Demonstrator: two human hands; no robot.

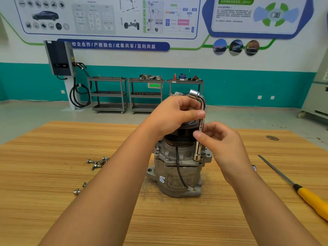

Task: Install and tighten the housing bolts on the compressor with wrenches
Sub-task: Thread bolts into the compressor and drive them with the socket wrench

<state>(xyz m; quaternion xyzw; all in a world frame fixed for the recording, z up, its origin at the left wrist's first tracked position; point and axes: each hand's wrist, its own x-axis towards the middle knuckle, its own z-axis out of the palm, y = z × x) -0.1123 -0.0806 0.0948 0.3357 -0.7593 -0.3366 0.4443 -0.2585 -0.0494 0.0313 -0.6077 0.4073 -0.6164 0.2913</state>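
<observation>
Compressor [177, 167] stands upright on the table [53, 157], L-wrench [198, 150] socket down at its flange. My left hand [174, 116] pinches the bend and my right hand [221, 139] pinches the shaft. It's a fingertip grip only, so I reckon the socket could tilt off and round the hidden bolt.

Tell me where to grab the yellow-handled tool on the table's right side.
Grip the thick yellow handle, coming down from above. It lies flat on the table, handle nearest the right edge; its thin dark shaft offers little to hold.
</observation>
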